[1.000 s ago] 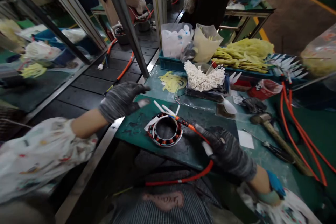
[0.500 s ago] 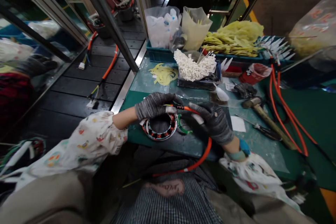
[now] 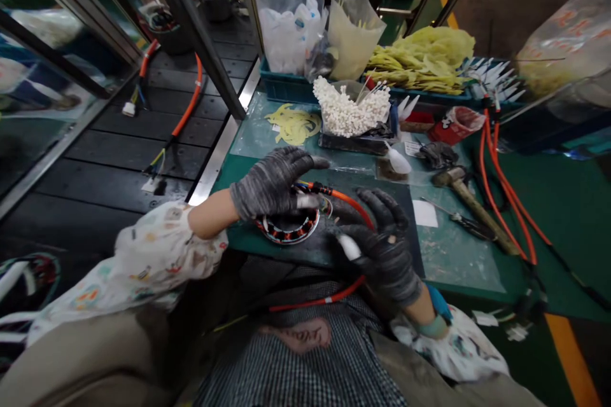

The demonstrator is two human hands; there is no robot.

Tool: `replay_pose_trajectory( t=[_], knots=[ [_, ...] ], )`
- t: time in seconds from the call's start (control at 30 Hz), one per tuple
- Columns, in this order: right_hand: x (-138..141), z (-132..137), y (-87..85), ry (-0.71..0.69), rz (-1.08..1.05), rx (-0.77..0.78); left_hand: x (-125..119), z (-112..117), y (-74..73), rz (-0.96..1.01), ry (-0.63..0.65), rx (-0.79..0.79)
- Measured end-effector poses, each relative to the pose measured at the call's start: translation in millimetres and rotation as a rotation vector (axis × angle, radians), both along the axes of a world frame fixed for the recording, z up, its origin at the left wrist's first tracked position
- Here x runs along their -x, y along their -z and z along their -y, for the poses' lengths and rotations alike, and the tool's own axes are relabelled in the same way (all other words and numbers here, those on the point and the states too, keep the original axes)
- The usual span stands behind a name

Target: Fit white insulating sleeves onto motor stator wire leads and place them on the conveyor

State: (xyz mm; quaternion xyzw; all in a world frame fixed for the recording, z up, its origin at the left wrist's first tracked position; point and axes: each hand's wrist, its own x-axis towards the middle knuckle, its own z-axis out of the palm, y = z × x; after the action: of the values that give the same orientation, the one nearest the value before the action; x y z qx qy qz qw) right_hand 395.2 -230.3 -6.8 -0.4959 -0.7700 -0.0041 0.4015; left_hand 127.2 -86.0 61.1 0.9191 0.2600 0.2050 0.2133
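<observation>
My left hand [image 3: 274, 186], in a grey knit glove, is over the left rim of a ring-shaped motor stator [image 3: 292, 236]. Its fingers stretch to the right, with the white-tipped thumb apart below them. Colored wires and the black-sleeved end of an orange cable [image 3: 352, 201] show just beyond that thumb. To the right, my gloved right hand [image 3: 384, 248] has its fingers spread and thumb apart. The cable passes behind this hand and comes out below, curving left across my lap. Whether either hand touches the cable is unclear.
Behind the stator stand a box of white cotton-like sticks [image 3: 351, 111] and a pile of yellow sleeves [image 3: 420, 63]. A hammer [image 3: 480, 210], a screwdriver [image 3: 470, 226] and orange cables [image 3: 515, 191] lie at right. A metal post [image 3: 200, 32] and dark slatted conveyor [image 3: 109, 165] border the left.
My right hand has moved down, spreading its fingers from the cable. My left hand's fingers have lifted apart from the cable end, which now lies lower over the stator's right side.
</observation>
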Motion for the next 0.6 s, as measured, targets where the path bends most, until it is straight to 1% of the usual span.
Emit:
replay_pose_trajectory(
  t=[0.07, 0.1, 0.17, 0.2, 0.23, 0.27, 0.33, 0.37, 0.4, 0.47, 0.53, 0.6],
  knots=[
    [-6, -2, -8.0, -0.027, -0.191, 0.132, -3, 22, -4.0, -0.065, -0.010, -0.286],
    [-8, -2, -10.4, -0.061, -0.294, 0.213, -5, 33, -3.6, -0.099, -0.024, -0.394],
    [-9, -3, -12.0, -0.145, -0.437, 0.359, -13, 53, 1.9, -0.127, -0.071, -0.550],
    [-10, -2, -12.2, -0.171, -0.454, 0.394, -16, 59, 6.2, -0.115, -0.088, -0.603],
    [-10, -1, -12.7, -0.168, -0.435, 0.392, -20, 63, 10.4, -0.094, -0.092, -0.637],
    [-11, 0, -14.2, -0.133, -0.389, 0.354, -23, 64, 13.9, -0.072, -0.081, -0.651],
    [-15, 3, -20.4, -0.044, -0.275, 0.204, -27, 59, 17.0, -0.054, -0.033, -0.631],
    [-17, 3, -25.0, -0.029, -0.221, 0.130, -28, 55, 16.3, -0.065, -0.005, -0.601],
    [-19, 3, -30.1, -0.045, -0.169, 0.076, -29, 50, 14.4, -0.089, 0.024, -0.557],
    [-21, 1, -39.7, -0.175, -0.079, 0.032, -30, 39, 8.2, -0.141, 0.094, -0.450],
    [-19, -5, -45.9, -0.330, -0.035, 0.068, -30, 30, 1.9, -0.159, 0.178, -0.344],
    [-16, -12, -47.0, -0.438, -0.060, 0.113, -27, 23, -2.5, -0.116, 0.219, -0.264]
  ],
)
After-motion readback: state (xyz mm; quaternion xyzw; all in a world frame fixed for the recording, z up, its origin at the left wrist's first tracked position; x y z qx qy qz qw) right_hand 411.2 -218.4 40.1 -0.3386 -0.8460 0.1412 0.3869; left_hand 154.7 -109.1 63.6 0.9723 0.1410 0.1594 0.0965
